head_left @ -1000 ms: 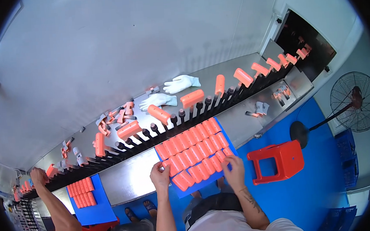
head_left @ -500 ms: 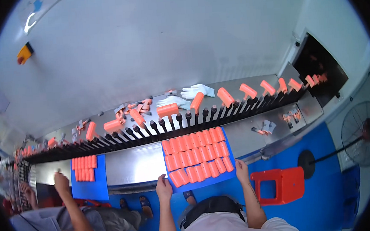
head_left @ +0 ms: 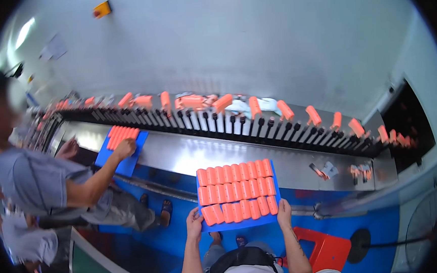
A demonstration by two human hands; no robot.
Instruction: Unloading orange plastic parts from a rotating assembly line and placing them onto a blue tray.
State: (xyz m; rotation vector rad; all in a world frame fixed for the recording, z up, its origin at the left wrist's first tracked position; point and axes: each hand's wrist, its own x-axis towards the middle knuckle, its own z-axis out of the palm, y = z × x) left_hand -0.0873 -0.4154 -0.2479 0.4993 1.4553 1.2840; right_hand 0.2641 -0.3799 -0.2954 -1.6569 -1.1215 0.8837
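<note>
A flat blue board (head_left: 245, 225) is held level in front of me, off the metal bench. Three rows of orange cylindrical parts (head_left: 236, 191) lie on it, the nearest row a little uneven. My left hand (head_left: 194, 223) grips the board's near left corner. At the near right corner, my right hand (head_left: 284, 214) has hold of the same board. Both hands are closed on its edges, with some fingers hidden underneath.
Behind the board runs the metal bench (head_left: 179, 157) with a line of black upright spindles, some carrying orange parts (head_left: 285, 110). At left, a co-worker (head_left: 54, 178) handles parts on another blue board (head_left: 128, 165). A red stool (head_left: 330, 253) and a fan stand at right.
The board has come off the bench toward me in both hands, its parts still on it. My view has turned left, showing more of the co-worker and a green-topped surface.
</note>
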